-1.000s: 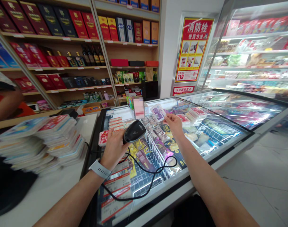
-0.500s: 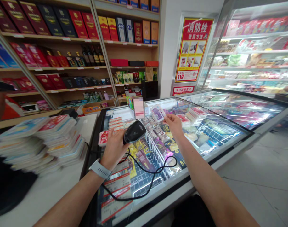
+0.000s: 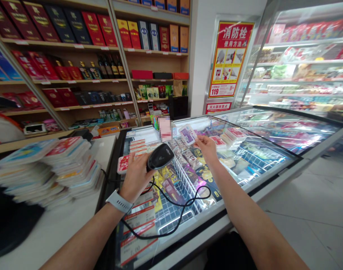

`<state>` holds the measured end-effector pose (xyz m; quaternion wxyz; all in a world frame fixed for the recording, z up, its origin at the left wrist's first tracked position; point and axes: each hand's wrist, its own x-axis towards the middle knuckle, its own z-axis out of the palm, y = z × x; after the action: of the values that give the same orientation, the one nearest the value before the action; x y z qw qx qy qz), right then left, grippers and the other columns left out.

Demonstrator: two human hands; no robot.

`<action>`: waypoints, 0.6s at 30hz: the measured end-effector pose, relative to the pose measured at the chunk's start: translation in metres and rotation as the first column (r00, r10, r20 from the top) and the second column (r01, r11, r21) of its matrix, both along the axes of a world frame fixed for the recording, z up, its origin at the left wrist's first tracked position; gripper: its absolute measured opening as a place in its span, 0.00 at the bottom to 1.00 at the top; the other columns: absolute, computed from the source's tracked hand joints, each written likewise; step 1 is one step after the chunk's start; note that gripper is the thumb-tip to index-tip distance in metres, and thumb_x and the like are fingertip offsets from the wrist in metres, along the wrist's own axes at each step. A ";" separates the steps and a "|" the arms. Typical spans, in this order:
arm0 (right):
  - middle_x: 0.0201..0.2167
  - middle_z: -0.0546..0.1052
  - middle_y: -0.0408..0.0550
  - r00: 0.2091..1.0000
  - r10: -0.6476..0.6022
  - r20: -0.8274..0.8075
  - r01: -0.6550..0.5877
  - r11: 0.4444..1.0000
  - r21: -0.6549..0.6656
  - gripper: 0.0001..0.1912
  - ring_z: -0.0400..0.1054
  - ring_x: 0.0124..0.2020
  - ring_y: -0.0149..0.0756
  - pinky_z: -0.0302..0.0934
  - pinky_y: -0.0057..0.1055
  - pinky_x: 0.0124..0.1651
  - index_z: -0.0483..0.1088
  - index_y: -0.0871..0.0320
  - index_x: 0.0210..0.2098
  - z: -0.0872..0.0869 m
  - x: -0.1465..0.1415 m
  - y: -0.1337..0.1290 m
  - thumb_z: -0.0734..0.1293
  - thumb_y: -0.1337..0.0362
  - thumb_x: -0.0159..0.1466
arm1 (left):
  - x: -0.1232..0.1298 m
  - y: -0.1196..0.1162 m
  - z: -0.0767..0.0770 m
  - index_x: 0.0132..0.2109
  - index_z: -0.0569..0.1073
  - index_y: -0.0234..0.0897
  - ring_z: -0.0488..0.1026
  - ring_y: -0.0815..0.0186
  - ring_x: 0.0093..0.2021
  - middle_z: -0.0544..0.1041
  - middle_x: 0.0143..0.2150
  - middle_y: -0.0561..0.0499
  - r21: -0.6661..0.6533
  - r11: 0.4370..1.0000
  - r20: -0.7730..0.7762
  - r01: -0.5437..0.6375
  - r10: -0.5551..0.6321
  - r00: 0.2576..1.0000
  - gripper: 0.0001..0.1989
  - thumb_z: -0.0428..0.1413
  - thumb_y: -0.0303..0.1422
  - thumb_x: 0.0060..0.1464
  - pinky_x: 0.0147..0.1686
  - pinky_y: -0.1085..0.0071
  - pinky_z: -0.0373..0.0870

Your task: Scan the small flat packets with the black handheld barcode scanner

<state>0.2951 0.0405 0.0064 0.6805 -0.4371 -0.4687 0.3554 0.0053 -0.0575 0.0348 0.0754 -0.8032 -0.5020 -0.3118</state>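
Wrapped round a black handheld scanner (image 3: 161, 156), my left hand (image 3: 137, 173) is held over the left end of the glass-topped freezer (image 3: 268, 184). A black cable (image 3: 185, 204) loops from it across the glass. My right hand (image 3: 207, 149) pinches the edge of a small white and purple packet (image 3: 187, 135), a short way to the right of the scanner's head. Behind my left hand lies a red and white packet (image 3: 123, 164). Red and white packets (image 3: 234, 135) are piled on the glass beyond my right hand.
Tall stacks of flat packets (image 3: 75, 165) stand on the white counter (image 3: 67, 228) at the left. Shelves (image 3: 104, 80) with boxes and bottles line the back. Price tags (image 3: 139, 234) lie along the freezer's left side. A lit display fridge (image 3: 303, 63) is at the right.
At the far left edge, a dark blurred shape and a person's hand have moved mostly out of view. My two hands, the scanner and the packet have hardly moved.
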 end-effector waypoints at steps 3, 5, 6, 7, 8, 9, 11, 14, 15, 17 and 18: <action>0.27 0.77 0.43 1.000 -0.002 -0.005 0.002 1.000 0.002 0.24 0.73 0.28 0.35 0.73 0.40 0.41 0.73 0.59 0.36 -0.001 0.000 0.001 0.75 0.50 0.47 | 0.000 0.000 0.000 0.51 0.71 0.38 0.74 0.54 0.49 0.79 0.46 0.45 -0.004 1.000 0.001 0.000 0.000 1.000 0.15 0.51 0.37 0.59 0.62 0.49 0.51; 0.28 0.77 0.43 1.000 0.001 -0.001 -0.001 1.000 -0.002 0.24 0.73 0.29 0.35 0.73 0.40 0.41 0.73 0.59 0.37 -0.001 0.000 0.001 0.75 0.50 0.46 | 0.000 0.000 0.000 0.50 0.71 0.38 0.74 0.54 0.48 0.79 0.46 0.45 -0.004 1.000 -0.002 -0.001 0.001 1.000 0.15 0.51 0.37 0.58 0.61 0.49 0.51; 0.28 0.77 0.44 1.000 0.002 0.002 -0.002 1.000 -0.004 0.24 0.73 0.29 0.35 0.73 0.40 0.41 0.73 0.59 0.37 -0.002 0.000 0.002 0.75 0.49 0.46 | 0.000 0.000 0.001 0.50 0.71 0.38 0.74 0.54 0.48 0.79 0.46 0.45 -0.004 1.000 -0.003 -0.001 0.001 1.000 0.14 0.51 0.37 0.58 0.61 0.49 0.52; 0.29 0.77 0.44 1.000 0.004 0.007 -0.004 1.000 -0.003 0.24 0.73 0.29 0.35 0.73 0.40 0.41 0.73 0.59 0.37 -0.002 0.000 0.002 0.74 0.49 0.47 | 0.001 0.000 0.001 0.50 0.72 0.38 0.74 0.54 0.47 0.79 0.45 0.45 -0.004 1.000 -0.004 -0.001 0.001 1.000 0.14 0.51 0.36 0.58 0.61 0.49 0.52; 0.29 0.77 0.44 1.000 0.003 0.014 -0.003 1.000 -0.001 0.24 0.73 0.29 0.35 0.72 0.40 0.41 0.73 0.59 0.37 -0.003 0.000 0.002 0.74 0.49 0.47 | 0.001 0.000 0.001 0.50 0.72 0.39 0.74 0.54 0.47 0.79 0.45 0.45 -0.005 1.000 -0.002 -0.002 0.002 1.000 0.14 0.52 0.36 0.58 0.61 0.49 0.52; 0.29 0.77 0.45 1.000 -0.001 0.022 0.001 1.000 0.001 0.24 0.73 0.29 0.35 0.72 0.40 0.41 0.73 0.59 0.37 -0.003 0.001 0.003 0.74 0.49 0.47 | 0.001 0.000 0.001 0.51 0.71 0.39 0.74 0.54 0.47 0.79 0.46 0.45 -0.006 1.000 0.001 0.000 0.000 1.000 0.15 0.52 0.36 0.58 0.61 0.49 0.51; 0.29 0.77 0.45 0.999 -0.032 0.038 0.032 0.999 0.002 0.24 0.73 0.29 0.35 0.72 0.39 0.39 0.73 0.59 0.37 -0.002 0.004 0.003 0.73 0.49 0.48 | 0.001 0.000 0.001 0.52 0.71 0.39 0.74 0.54 0.49 0.79 0.47 0.45 -0.008 1.000 0.010 0.009 -0.009 1.000 0.16 0.52 0.35 0.57 0.62 0.49 0.51; 0.31 0.77 0.45 0.988 -0.135 0.076 0.134 0.991 0.016 0.22 0.72 0.27 0.34 0.72 0.36 0.34 0.72 0.59 0.38 0.001 0.013 0.004 0.71 0.50 0.50 | 0.000 0.001 0.000 0.53 0.70 0.39 0.73 0.54 0.51 0.79 0.48 0.46 -0.012 1.000 0.019 0.017 -0.017 1.000 0.16 0.53 0.35 0.57 0.62 0.49 0.50; 0.32 0.77 0.46 0.980 -0.176 0.090 0.174 0.984 0.025 0.22 0.72 0.27 0.34 0.71 0.35 0.32 0.72 0.59 0.39 0.002 0.017 0.004 0.71 0.51 0.50 | -0.001 0.001 -0.001 0.53 0.70 0.39 0.73 0.54 0.51 0.79 0.49 0.46 -0.013 1.000 0.022 0.017 -0.016 1.000 0.16 0.53 0.35 0.57 0.63 0.48 0.50; 0.32 0.77 0.46 0.962 -0.252 0.107 0.250 0.968 0.031 0.22 0.72 0.26 0.35 0.69 0.33 0.29 0.72 0.59 0.40 0.004 0.026 0.003 0.70 0.52 0.51 | -0.002 0.001 -0.002 0.52 0.71 0.39 0.73 0.54 0.52 0.78 0.49 0.46 -0.017 1.000 0.030 0.014 -0.014 0.999 0.16 0.53 0.35 0.57 0.63 0.48 0.49; 0.32 0.76 0.46 0.951 -0.289 0.112 0.287 0.957 0.030 0.22 0.72 0.26 0.36 0.68 0.32 0.27 0.72 0.59 0.41 0.004 0.031 0.003 0.70 0.53 0.51 | -0.002 0.001 -0.002 0.52 0.71 0.39 0.73 0.54 0.51 0.78 0.49 0.46 -0.018 1.000 0.035 0.014 -0.013 0.999 0.16 0.53 0.35 0.57 0.63 0.47 0.49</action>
<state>0.3265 0.0438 0.0107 0.6997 -0.5159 -0.4408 0.2234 0.0034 -0.0564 0.0331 0.0573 -0.8018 -0.5004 -0.3216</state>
